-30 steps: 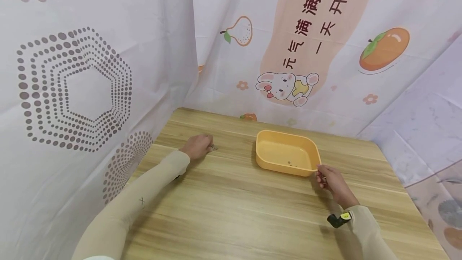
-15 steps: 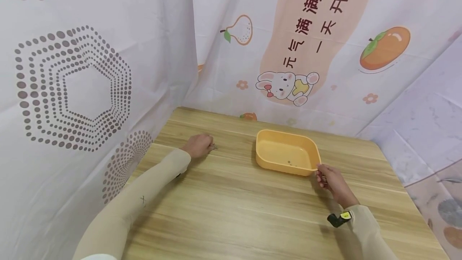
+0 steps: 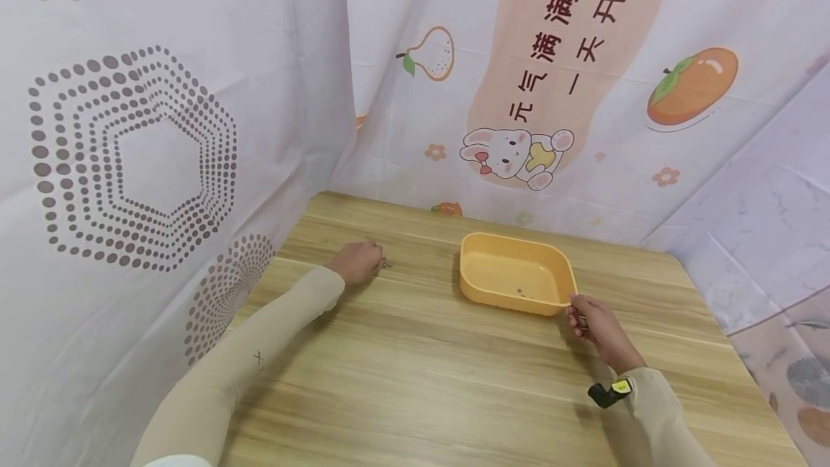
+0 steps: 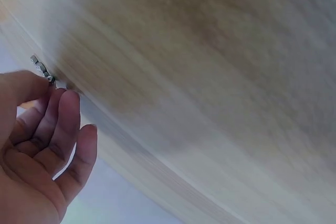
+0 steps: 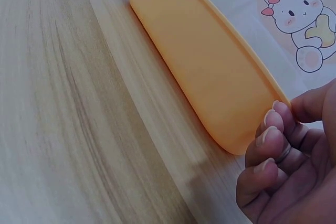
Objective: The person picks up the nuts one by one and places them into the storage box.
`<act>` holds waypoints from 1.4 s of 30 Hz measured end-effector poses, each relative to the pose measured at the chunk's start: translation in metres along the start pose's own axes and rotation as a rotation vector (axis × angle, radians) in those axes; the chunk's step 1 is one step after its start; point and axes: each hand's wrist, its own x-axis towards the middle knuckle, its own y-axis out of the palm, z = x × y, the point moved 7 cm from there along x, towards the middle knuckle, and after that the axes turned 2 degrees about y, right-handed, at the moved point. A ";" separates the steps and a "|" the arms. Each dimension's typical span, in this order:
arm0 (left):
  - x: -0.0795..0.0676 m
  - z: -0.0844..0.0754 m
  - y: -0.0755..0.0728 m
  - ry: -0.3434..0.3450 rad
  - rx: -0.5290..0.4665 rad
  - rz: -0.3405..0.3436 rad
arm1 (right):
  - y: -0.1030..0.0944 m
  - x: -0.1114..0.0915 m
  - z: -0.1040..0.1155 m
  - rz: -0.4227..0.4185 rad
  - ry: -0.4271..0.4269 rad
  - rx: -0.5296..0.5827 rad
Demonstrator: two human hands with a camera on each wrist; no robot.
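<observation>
My left hand (image 3: 358, 262) is low over the back left of the table, beside a little cluster of small metal nuts (image 3: 387, 263). In the left wrist view its thumb and index fingertip meet at one end of the nuts (image 4: 40, 65) and pinch one, mostly hidden by the fingertips. A yellow plastic box (image 3: 509, 303), open at the top, sits at the back right with a few small dark pieces (image 3: 521, 293) on its floor. My right hand (image 3: 599, 326) pinches the rim at its near right corner; the right wrist view shows the box's outer wall (image 5: 194, 56).
The wood-grain table (image 3: 415, 388) stretches toward me. A printed cloth (image 3: 415, 135) hangs behind its far edge, and another patterned cloth (image 3: 162, 164) hangs along the left side. A black clip-like device (image 3: 608, 395) sits at the right cuff.
Slightly more of the nuts shows beside the left fingertips, which have barely shifted. My right hand and the yellow box stay put.
</observation>
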 end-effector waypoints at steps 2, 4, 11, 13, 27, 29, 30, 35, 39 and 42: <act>-0.001 -0.001 -0.001 0.004 0.017 0.008 | 0.001 -0.001 0.001 0.000 0.008 0.007; -0.002 -0.003 -0.001 0.006 0.029 0.014 | 0.002 -0.003 0.004 0.004 0.012 0.012; -0.003 -0.005 -0.003 0.003 0.033 0.014 | 0.008 -0.014 0.017 0.016 0.012 0.014; -0.003 -0.005 -0.003 0.005 0.034 0.011 | 0.009 -0.016 0.019 0.016 0.013 0.016; 0.000 0.002 -0.003 -0.006 -0.022 -0.016 | 0.009 -0.016 0.019 0.019 0.010 0.021; 0.001 0.004 -0.004 -0.017 -0.037 -0.032 | 0.009 -0.016 0.019 0.018 0.010 0.020; 0.001 0.004 -0.005 -0.018 -0.045 -0.041 | 0.009 -0.016 0.020 0.018 0.010 0.019; 0.002 0.003 -0.012 -0.018 -0.084 -0.062 | 0.009 -0.016 0.019 0.017 0.008 0.019; 0.002 0.001 -0.016 -0.012 -0.075 -0.093 | 0.009 -0.017 0.019 0.018 0.005 0.022; 0.002 0.001 -0.018 -0.020 -0.058 -0.107 | 0.009 -0.018 0.019 0.019 0.004 0.022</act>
